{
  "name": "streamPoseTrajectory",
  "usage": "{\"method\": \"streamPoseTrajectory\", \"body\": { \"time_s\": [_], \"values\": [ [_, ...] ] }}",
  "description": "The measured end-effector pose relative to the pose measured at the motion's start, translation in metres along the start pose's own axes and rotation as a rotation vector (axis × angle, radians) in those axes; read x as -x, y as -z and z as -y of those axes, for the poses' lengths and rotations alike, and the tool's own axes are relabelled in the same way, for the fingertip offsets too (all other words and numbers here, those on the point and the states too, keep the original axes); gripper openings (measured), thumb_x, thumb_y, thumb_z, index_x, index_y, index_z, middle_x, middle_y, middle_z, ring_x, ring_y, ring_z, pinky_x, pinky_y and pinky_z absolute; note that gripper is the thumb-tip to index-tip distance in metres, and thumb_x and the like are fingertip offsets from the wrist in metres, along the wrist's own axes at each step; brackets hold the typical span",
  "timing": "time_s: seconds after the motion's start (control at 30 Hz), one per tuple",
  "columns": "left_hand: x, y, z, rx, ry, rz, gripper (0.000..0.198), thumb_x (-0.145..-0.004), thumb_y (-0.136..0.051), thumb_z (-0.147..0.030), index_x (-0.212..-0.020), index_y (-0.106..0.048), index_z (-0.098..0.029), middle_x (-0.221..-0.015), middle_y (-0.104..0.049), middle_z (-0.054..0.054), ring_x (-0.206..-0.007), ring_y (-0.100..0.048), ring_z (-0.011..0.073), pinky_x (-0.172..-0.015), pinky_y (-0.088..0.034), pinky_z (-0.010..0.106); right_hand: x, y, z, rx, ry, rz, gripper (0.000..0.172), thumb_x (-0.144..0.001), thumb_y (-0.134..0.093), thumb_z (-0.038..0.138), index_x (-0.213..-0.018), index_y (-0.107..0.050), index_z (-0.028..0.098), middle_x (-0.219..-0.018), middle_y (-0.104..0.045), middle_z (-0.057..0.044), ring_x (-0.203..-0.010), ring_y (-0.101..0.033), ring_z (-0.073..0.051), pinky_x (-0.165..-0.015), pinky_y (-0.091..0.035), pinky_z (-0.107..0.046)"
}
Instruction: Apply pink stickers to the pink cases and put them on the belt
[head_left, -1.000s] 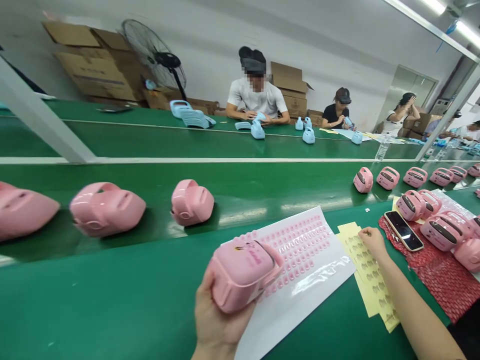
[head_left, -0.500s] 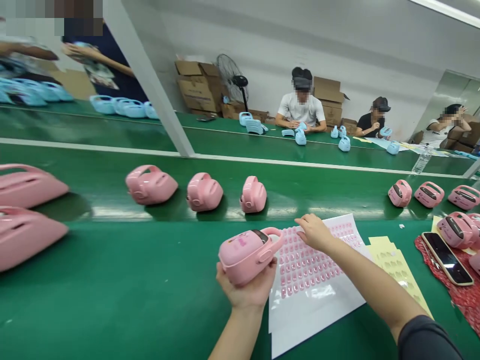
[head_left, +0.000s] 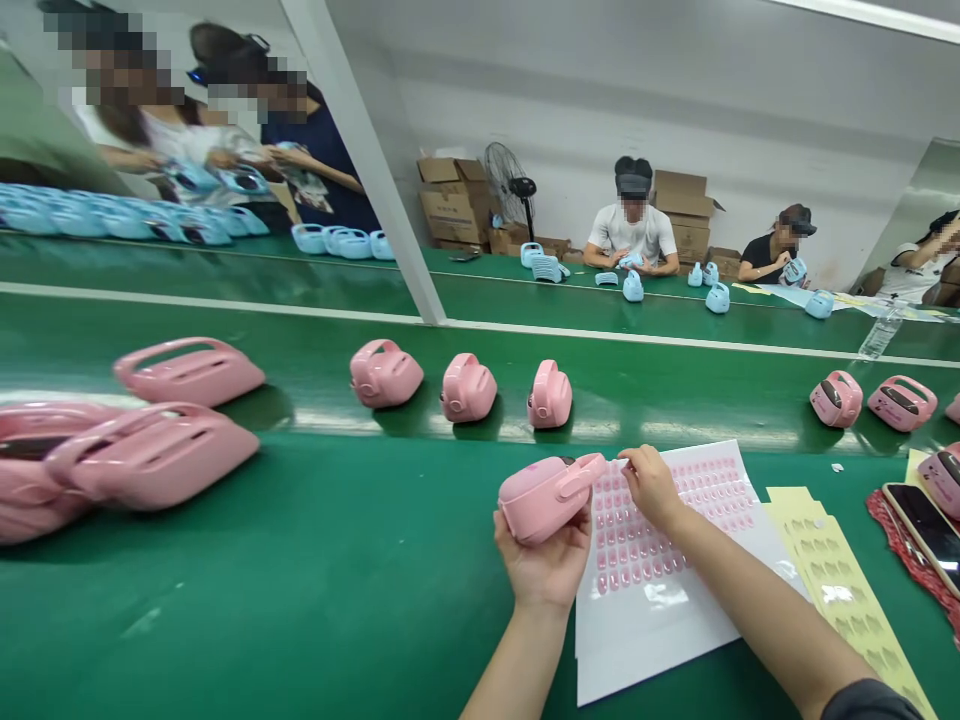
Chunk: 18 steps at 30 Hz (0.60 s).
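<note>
Pink unit [head_left: 541,508] sits in our left hand [head_left: 551,578], held above the tabletop [head_left: 337,600] beside the upper-left corner of the white sheet [head_left: 660,645]. Our left fingers are clamped on it from below and from the side. Its long axis slants up to the right, so the handle [head_left: 586,476] points at our right hand [head_left: 652,490], which is near but apart from it. From those right fingers, the unit lies just to the left and slightly lower; the left hand is the nearer one, already carrying it. Our right fingertips are bunched at the sheet's top edge, by the rows of pink pieces [head_left: 637,538], and we cannot tell whether they pinch one. Compared with half a second ago, the unit's printed face is turned further from us, showing more of its side, and our view has swung left.
</note>
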<state>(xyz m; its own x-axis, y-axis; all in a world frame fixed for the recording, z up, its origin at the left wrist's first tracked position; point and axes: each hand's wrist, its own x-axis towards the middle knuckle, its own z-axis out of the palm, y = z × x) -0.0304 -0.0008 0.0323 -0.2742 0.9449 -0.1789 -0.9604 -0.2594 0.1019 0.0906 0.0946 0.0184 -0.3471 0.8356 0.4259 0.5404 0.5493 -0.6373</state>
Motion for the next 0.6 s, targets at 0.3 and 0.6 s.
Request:
{"method": "streamPoseTrajectory", "body": {
  "time_s": [0.3, 0.6],
  "values": [
    [0.003, 0.008, 0.010, 0.035, 0.064, 0.164, 0.053, -0.073, -0.052, -0.033, -0.122, -0.049, -0.013, -0.104, -0.067, 0.017, -0.087, -0.066, 0.0253, -0.071, -0.054, 0.032, 0.031, 0.020, 0.086, -1.073, -0.347, -0.179, 0.022, -0.060, -0.069, 0.026, -0.079, -0.059, 0.019, -0.068, -0.060, 0.002, -0.064, -0.056, -0.013, -0.066, -0.045, -0.026],
    [0.011, 0.002, 0.018, 0.061, 0.169, 0.180, 0.051, -0.072, -0.050, -0.036, -0.116, -0.055, -0.011, -0.107, -0.066, 0.018, -0.084, -0.066, 0.0226, -0.075, -0.052, 0.029, 0.034, 0.010, 0.094, -1.119, -0.409, -0.278, 0.022, -0.059, -0.068, 0.030, -0.074, -0.056, 0.019, -0.062, -0.061, 0.002, -0.062, -0.060, -0.014, -0.064, -0.046, -0.028]
  ]
}}
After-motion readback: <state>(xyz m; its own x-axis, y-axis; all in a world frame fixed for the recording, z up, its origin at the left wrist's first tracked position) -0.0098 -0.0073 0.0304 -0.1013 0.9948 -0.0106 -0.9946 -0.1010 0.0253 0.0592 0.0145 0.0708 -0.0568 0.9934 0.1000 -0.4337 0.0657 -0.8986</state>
